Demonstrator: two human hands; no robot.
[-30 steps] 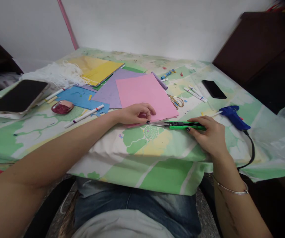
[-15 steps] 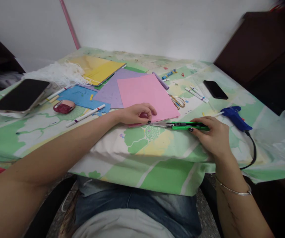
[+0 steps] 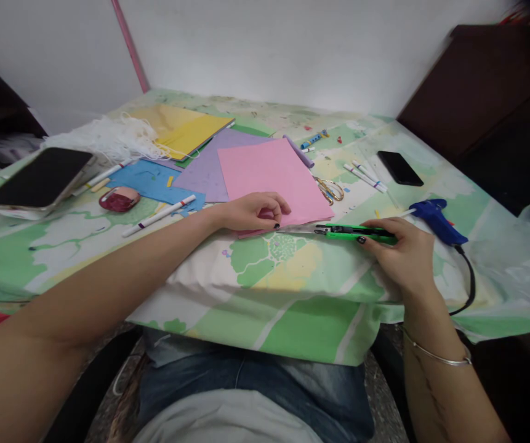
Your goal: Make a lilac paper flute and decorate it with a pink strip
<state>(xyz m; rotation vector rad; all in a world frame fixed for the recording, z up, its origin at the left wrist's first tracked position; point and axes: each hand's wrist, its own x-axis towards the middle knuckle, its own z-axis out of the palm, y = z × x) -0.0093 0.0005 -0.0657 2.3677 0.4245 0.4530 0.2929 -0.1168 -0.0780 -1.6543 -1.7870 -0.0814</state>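
A pink sheet [image 3: 269,172] lies over purple paper [image 3: 204,172] in the middle of the table. My left hand [image 3: 258,212] rests on the pink sheet's near left part, thumb and fingers curled together at its front edge. In my right hand [image 3: 398,246] is a green and black utility knife [image 3: 354,232], held nearly flat, its long blade extended leftward along the sheet's near edge, the tip close to my left thumb. Whether my left fingers pinch the paper is hard to see.
Gold-handled scissors [image 3: 332,189] touch the sheet's right side. A blue glue gun [image 3: 440,220] with a black cord lies right. Phones [image 3: 38,178] [image 3: 400,167], markers [image 3: 158,215], white string [image 3: 108,138], blue paper [image 3: 149,180] and a yellow sheet [image 3: 186,129] surround the work.
My right hand and the knife have shifted slightly to the right, and the blade has slid a little along the paper's near edge. My left hand stays in place.
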